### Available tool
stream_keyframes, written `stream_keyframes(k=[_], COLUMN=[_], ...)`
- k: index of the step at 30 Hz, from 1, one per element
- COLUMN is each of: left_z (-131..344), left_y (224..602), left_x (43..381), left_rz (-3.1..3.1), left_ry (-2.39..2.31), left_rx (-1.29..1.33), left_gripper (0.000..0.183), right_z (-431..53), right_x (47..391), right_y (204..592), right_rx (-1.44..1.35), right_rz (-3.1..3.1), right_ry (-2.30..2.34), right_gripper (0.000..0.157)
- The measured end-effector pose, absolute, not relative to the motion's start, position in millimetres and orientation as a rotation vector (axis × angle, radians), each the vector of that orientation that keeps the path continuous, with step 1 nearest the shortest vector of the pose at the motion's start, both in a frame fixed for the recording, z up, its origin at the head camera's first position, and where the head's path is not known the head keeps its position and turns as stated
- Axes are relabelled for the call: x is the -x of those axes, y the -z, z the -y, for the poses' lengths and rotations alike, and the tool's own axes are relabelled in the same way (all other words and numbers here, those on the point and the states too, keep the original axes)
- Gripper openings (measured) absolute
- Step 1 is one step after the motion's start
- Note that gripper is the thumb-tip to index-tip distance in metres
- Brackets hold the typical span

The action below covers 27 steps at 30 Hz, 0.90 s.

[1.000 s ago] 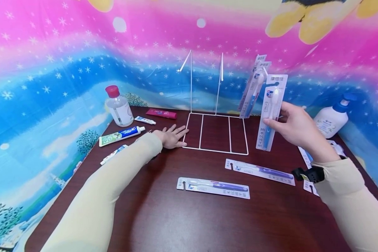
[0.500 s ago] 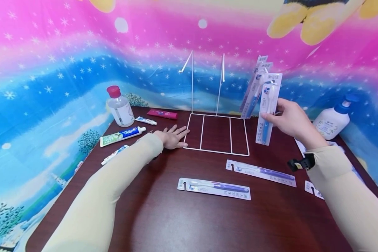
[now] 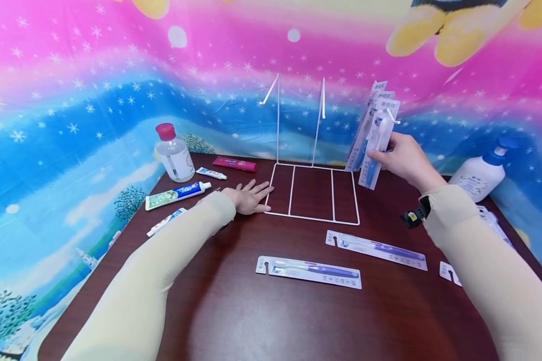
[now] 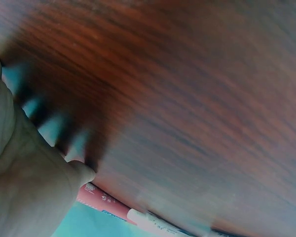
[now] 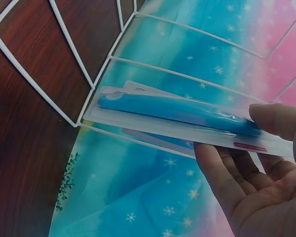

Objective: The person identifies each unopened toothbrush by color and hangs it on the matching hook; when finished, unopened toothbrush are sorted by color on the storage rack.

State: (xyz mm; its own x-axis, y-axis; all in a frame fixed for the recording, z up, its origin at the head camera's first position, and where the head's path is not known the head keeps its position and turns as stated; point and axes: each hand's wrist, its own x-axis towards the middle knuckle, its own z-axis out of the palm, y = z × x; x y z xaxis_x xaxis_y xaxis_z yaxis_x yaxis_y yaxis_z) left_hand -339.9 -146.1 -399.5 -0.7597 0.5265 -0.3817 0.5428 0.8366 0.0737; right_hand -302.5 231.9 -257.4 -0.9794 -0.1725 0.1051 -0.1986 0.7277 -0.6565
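Blue-handled toothbrush pack (image 3: 381, 135) stands nearly upright in the air, its holed end up and slightly tilted, near the right rear corner of a white wire rack (image 3: 311, 218). The right hand (image 3: 404, 155) pinches it by its edge, thumb on one face and fingers behind. A white hook tip (image 3: 395, 120) shows at the pack's upper right side; whether it passes through the hole I cannot tell. Just behind, partly covered, two similar packs (image 3: 360, 134) hang in line.

The left hand (image 3: 250, 198) lies palm down with fingers spread, its fingertips at the left bar of the rack's base. Two other uprights of the rack rise at the back, each with a bent arm on top.

In front of the rack, two purple-handled packs (image 3: 309, 272) lie flat, well apart from the held one. Another pack (image 3: 449, 273) is partly hidden by the right sleeve (image 3: 483, 250).

Farther right is a white pump bottle (image 3: 471, 178) with a blue top. On the left are a clear bottle (image 3: 174, 155) with a red cap, a pink tube (image 3: 235, 164), a small white tube (image 3: 211, 173) and a green-and-blue tube (image 3: 176, 195). Everything sits on a dark brown table (image 3: 235, 321) before a snowflake-patterned cloth (image 3: 95, 100).
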Motion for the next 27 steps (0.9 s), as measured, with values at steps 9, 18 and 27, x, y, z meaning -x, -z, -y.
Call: stream_keyframes(k=[9,18,27], left_z=[147.9,146.2,147.5], left_y=[406.1,402.5,404.3], left_x=[346.8,340.8,344.4], left_rz=[-2.61,-2.617,-2.607], left_ry=[0.052,0.056,0.064], left_rx=[-0.788,-0.79,-0.792], left_gripper=[0.077,0.074,0.076], right_z=[-229.8,-229.7,-252.0], right_x=[312.0,313.1,309.5], right_y=[259.8,259.9,258.8], right_rx=[-0.335,-0.344,-0.301], right_rz=[2.903,2.945,3.068], right_ry=[-1.117,-1.082,-1.014], right_gripper=[0.066,0.069,0.071])
